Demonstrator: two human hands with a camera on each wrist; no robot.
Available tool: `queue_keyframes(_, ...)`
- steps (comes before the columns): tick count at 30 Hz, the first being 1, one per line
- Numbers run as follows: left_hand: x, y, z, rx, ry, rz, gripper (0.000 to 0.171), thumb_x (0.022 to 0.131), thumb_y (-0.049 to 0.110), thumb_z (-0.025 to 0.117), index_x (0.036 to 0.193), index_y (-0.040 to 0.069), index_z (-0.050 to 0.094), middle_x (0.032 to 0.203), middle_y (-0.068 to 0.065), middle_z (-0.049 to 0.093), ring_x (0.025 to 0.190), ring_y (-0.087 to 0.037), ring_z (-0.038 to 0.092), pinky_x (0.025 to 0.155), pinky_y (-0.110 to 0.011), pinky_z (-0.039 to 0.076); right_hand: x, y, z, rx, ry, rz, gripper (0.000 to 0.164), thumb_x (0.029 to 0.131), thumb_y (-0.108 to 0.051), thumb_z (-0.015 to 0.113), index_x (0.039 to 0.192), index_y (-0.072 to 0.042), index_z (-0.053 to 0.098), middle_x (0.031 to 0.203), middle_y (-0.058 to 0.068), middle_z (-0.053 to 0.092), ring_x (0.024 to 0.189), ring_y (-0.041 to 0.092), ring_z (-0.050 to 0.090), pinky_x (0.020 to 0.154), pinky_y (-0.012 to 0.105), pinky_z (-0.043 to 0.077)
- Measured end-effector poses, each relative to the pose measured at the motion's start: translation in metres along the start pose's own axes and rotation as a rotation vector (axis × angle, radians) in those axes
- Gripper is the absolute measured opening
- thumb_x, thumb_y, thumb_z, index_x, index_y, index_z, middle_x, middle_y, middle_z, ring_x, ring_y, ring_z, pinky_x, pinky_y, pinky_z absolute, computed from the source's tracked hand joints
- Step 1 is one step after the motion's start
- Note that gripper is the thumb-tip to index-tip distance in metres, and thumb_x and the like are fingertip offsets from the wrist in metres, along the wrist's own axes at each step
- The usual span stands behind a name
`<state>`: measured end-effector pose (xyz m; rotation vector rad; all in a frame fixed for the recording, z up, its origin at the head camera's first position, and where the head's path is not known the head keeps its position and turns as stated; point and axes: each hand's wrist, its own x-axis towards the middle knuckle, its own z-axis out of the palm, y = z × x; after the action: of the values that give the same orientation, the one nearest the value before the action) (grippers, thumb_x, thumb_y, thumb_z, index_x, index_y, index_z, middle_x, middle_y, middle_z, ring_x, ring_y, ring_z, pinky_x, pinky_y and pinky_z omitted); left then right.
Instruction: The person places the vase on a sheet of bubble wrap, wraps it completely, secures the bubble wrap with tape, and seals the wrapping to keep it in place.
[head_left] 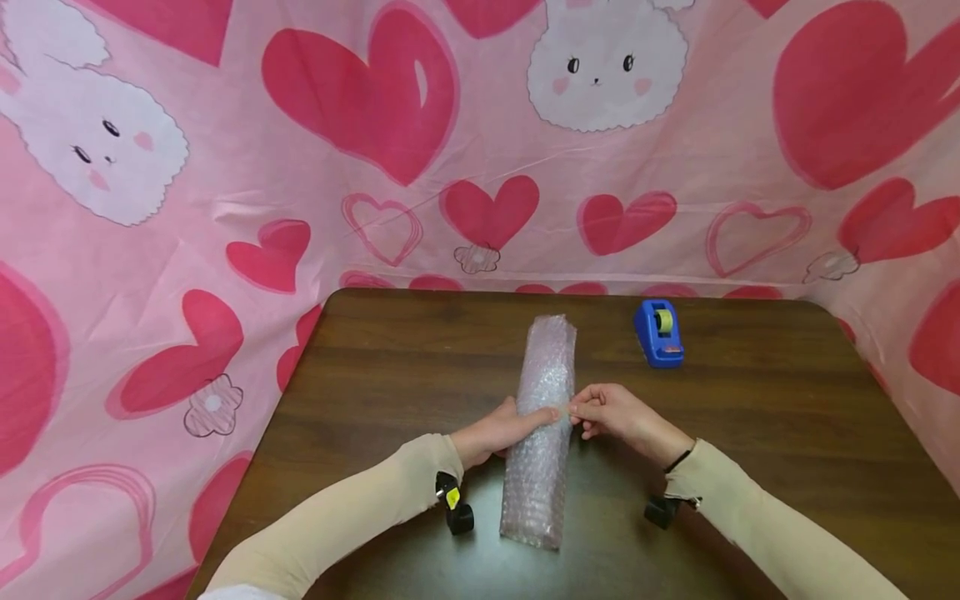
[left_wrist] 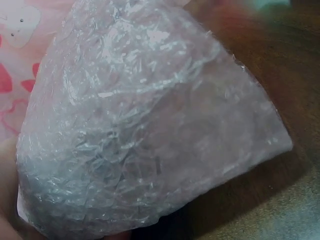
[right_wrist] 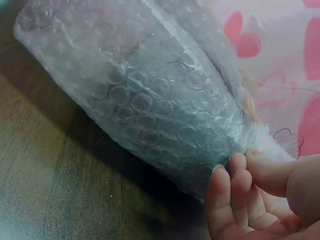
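A long bundle rolled in clear bubble wrap (head_left: 542, 467) lies lengthwise before me, its far end pointing to the back of the table. My left hand (head_left: 501, 428) grips it around the middle from the left, thumb across the top. At the right side of the bundle, my right hand (head_left: 611, 415) pinches a small pale yellowish piece of tape between thumb and forefinger, right against the wrap. In the right wrist view the fingertips (right_wrist: 239, 162) meet at the wrap's surface. Bubble wrap (left_wrist: 150, 120) fills the left wrist view and hides most of the left hand.
A blue tape dispenser (head_left: 660, 335) with a yellowish roll stands at the back right of the dark wooden table (head_left: 420, 350). Pink cloth (head_left: 645, 158) with hearts and rabbits hangs behind and beside the table. Both wrists carry small black cameras.
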<state>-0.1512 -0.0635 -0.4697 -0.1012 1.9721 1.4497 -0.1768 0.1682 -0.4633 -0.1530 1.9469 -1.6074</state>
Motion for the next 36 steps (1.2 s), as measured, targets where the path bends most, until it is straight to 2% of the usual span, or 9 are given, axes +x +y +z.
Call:
queue_keyframes(5, 0.003, 0.001, 0.0, -0.001, -0.003, -0.004, 0.104, 0.092, 0.06, 0.068, 0.158, -0.005, 0.022, 0.145, -0.022, 0.046, 0.12, -0.033, 0.059, 0.097, -0.054, 0.053, 0.001, 0.003, -0.003, -0.044, 0.007, 0.015, 0.023, 0.105, -0.015, 0.063, 0.106, 0.003, 0.048, 0.076, 0.003, 0.067, 0.063, 0.01, 0.059, 0.062, 0.026, 0.057)
queue_keyframes(8, 0.003, 0.0, -0.001, -0.011, -0.008, -0.009, 0.105, 0.093, 0.061, 0.067, 0.159, -0.006, 0.02, 0.147, -0.023, 0.044, 0.121, -0.033, 0.058, 0.099, -0.055, 0.052, 0.002, 0.006, -0.004, -0.069, -0.006, 0.029, 0.023, 0.106, -0.018, 0.062, 0.099, 0.002, 0.055, 0.074, 0.001, 0.063, 0.063, 0.01, 0.058, 0.06, 0.026, 0.055)
queue_keyframes(10, 0.003, -0.001, -0.001, -0.029, -0.019, -0.003, 0.103, 0.093, 0.06, 0.067, 0.158, -0.006, 0.022, 0.144, -0.022, 0.046, 0.12, -0.033, 0.059, 0.1, -0.055, 0.052, 0.002, 0.006, -0.004, -0.139, 0.036, 0.015, 0.024, 0.104, -0.021, 0.065, 0.095, 0.0, 0.057, 0.072, 0.001, 0.06, 0.062, 0.013, 0.056, 0.059, 0.028, 0.054)
queue_keyframes(15, 0.002, -0.004, 0.0, -0.037, -0.006, 0.01, 0.096, 0.092, 0.058, 0.069, 0.151, -0.007, 0.03, 0.134, -0.02, 0.051, 0.116, -0.032, 0.061, 0.096, -0.052, 0.055, -0.001, 0.003, -0.003, -0.446, 0.165, -0.148, 0.029, 0.099, -0.025, 0.073, 0.087, -0.006, 0.055, 0.066, -0.001, 0.047, 0.059, 0.015, 0.047, 0.056, 0.028, 0.04)
queue_keyframes(17, 0.002, -0.004, 0.001, -0.026, 0.004, 0.013, 0.096, 0.092, 0.058, 0.068, 0.15, -0.009, 0.03, 0.133, -0.021, 0.052, 0.115, -0.032, 0.062, 0.095, -0.052, 0.056, -0.002, 0.002, -0.002, -0.509, 0.158, -0.217, 0.024, 0.1, -0.023, 0.071, 0.086, -0.007, 0.06, 0.066, -0.001, 0.047, 0.06, 0.014, 0.046, 0.056, 0.027, 0.039)
queue_keyframes(21, 0.002, -0.004, 0.0, -0.028, -0.002, 0.015, 0.102, 0.092, 0.06, 0.068, 0.154, -0.01, 0.026, 0.142, -0.024, 0.048, 0.122, -0.034, 0.059, 0.099, -0.054, 0.053, -0.004, 0.001, 0.003, -0.582, 0.151, -0.289, 0.018, 0.103, -0.02, 0.067, 0.088, -0.01, 0.068, 0.066, 0.001, 0.054, 0.058, 0.012, 0.049, 0.054, 0.027, 0.043)
queue_keyframes(27, 0.001, -0.003, 0.001, -0.053, -0.007, 0.025, 0.108, 0.09, 0.062, 0.07, 0.158, -0.007, 0.02, 0.146, -0.024, 0.045, 0.123, -0.034, 0.059, 0.099, -0.055, 0.053, -0.011, 0.005, 0.016, -0.8, 0.214, -0.452, 0.014, 0.106, -0.014, 0.059, 0.092, -0.015, 0.063, 0.068, -0.009, 0.044, 0.06, 0.004, 0.043, 0.057, 0.024, 0.041)
queue_keyframes(31, 0.001, -0.002, 0.003, -0.045, 0.003, 0.014, 0.114, 0.089, 0.068, 0.068, 0.159, -0.007, 0.018, 0.148, -0.025, 0.044, 0.123, -0.034, 0.059, 0.098, -0.054, 0.053, -0.012, 0.008, 0.018, -0.793, 0.209, -0.415, 0.012, 0.108, -0.014, 0.054, 0.097, -0.013, 0.059, 0.068, -0.009, 0.04, 0.058, 0.003, 0.041, 0.055, 0.023, 0.039)
queue_keyframes(36, -0.002, 0.002, 0.001, 0.033, 0.021, -0.025, 0.112, 0.093, 0.079, 0.044, 0.16, -0.006, 0.018, 0.144, -0.025, 0.047, 0.115, -0.035, 0.061, 0.092, -0.051, 0.053, -0.012, 0.009, 0.014, -0.771, 0.192, -0.397, 0.012, 0.108, -0.013, 0.055, 0.096, -0.013, 0.059, 0.069, -0.008, 0.042, 0.058, 0.004, 0.042, 0.056, 0.024, 0.04)
